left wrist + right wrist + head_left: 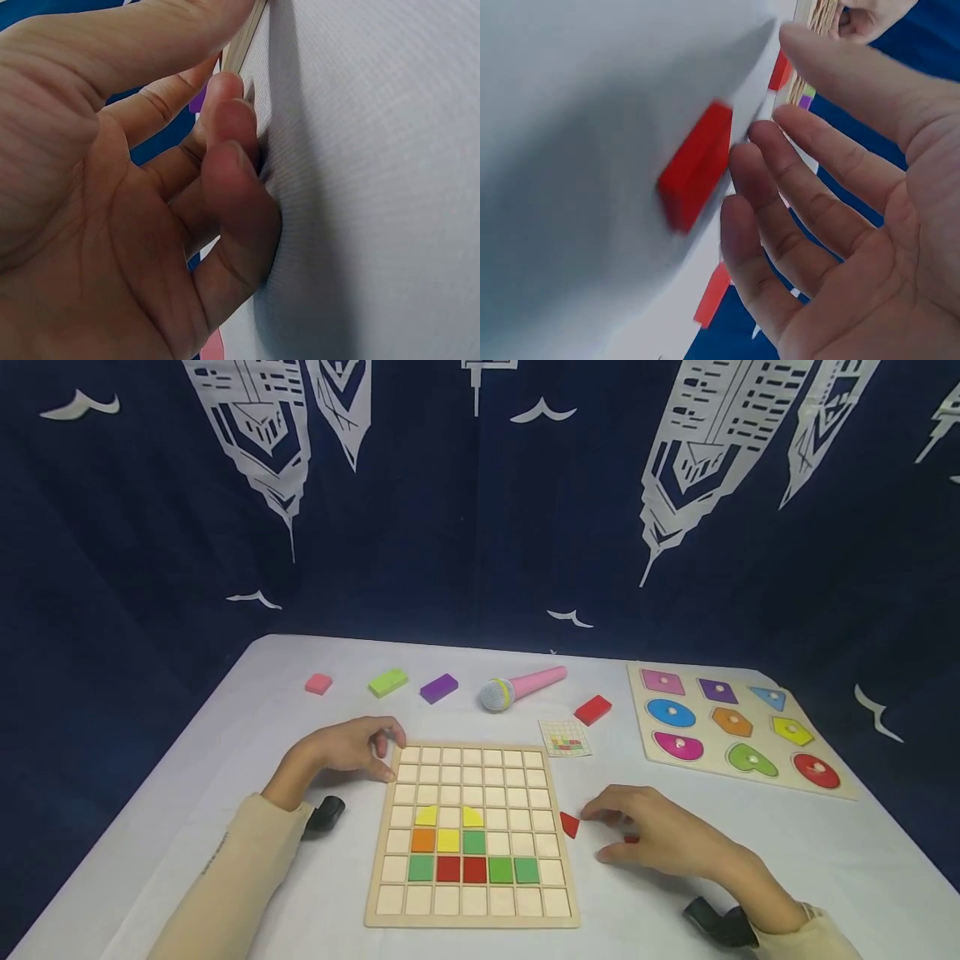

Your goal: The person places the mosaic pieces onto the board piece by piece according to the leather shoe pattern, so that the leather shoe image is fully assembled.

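A wooden grid board [448, 900] lies on the table, with several coloured tiles in its lower cells: green, red, orange and yellow squares, plus two yellow curved pieces. My left hand [347, 748] grips its upper left corner, thumb at the left side and index finger at the top; in the left wrist view the other fingers curl down against the cloth. Right of the board, my right hand [654, 828] hovers low with loosely bent fingers and holds nothing. Beneath it lies a red piece [697, 166], mostly hidden in the head view. Another red piece [569, 824] sits between the fingertips and the board.
A small pattern card [566, 738] lies beyond the board's upper right corner. Behind it are a red block [592, 710], a pink toy microphone [525, 687], and purple [438, 688], green [387, 682] and pink [318, 683] blocks. A shape puzzle board [708, 752] lies at the right.
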A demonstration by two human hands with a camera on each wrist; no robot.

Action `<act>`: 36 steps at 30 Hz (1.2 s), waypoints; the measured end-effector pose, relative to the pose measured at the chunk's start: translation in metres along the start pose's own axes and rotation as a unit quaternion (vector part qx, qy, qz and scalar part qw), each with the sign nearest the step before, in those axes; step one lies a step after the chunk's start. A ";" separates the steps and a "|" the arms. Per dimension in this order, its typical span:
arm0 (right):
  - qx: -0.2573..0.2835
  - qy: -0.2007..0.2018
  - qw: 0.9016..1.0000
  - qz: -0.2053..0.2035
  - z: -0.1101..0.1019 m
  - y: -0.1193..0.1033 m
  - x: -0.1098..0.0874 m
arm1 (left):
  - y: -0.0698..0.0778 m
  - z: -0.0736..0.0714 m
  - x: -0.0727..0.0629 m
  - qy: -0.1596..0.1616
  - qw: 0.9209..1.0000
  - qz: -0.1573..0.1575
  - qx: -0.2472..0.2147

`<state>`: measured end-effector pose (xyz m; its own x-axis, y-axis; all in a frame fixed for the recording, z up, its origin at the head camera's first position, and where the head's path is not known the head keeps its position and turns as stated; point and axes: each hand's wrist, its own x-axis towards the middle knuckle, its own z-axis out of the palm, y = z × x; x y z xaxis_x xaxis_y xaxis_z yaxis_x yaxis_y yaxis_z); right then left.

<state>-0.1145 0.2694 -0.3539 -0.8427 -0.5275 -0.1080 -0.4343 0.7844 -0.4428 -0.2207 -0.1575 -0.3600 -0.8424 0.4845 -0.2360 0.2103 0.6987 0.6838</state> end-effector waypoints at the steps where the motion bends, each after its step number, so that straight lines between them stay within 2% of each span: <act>1: 0.009 -0.008 1.000 0.006 -0.001 0.003 -0.002 | 0.000 0.000 0.000 -0.001 1.000 0.002 -0.001; 5: 0.051 -0.037 0.998 0.018 -0.005 0.015 -0.008 | 0.000 0.001 0.000 0.000 1.000 -0.001 -0.001; 8: 0.069 -0.043 0.996 0.021 -0.008 0.022 -0.012 | 0.000 0.001 0.001 0.003 1.000 -0.009 -0.006; 17: 0.053 -0.039 0.998 0.017 -0.009 0.024 -0.011 | -0.001 0.001 0.002 0.004 1.000 -0.017 -0.017; 21: 0.035 -0.038 0.999 0.012 -0.008 0.015 -0.009 | 0.000 0.001 0.002 0.004 1.000 -0.014 -0.014; 25: 0.013 -0.029 0.999 -0.010 -0.006 0.002 0.000 | -0.001 0.000 0.003 0.005 1.000 -0.012 -0.009; 31: -0.006 -0.017 0.998 -0.055 -0.003 -0.020 0.023 | 0.000 0.000 0.003 0.004 1.000 -0.014 -0.006; 36: 0.005 -0.026 0.996 -0.086 0.003 -0.044 0.045 | -0.001 0.001 0.003 0.005 1.000 -0.018 -0.002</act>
<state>-0.1326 0.2099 -0.3421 -0.7387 -0.6697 -0.0760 -0.5672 0.6786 -0.4666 -0.2231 -0.1564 -0.3624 -0.8546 0.4529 -0.2540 0.1767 0.7137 0.6778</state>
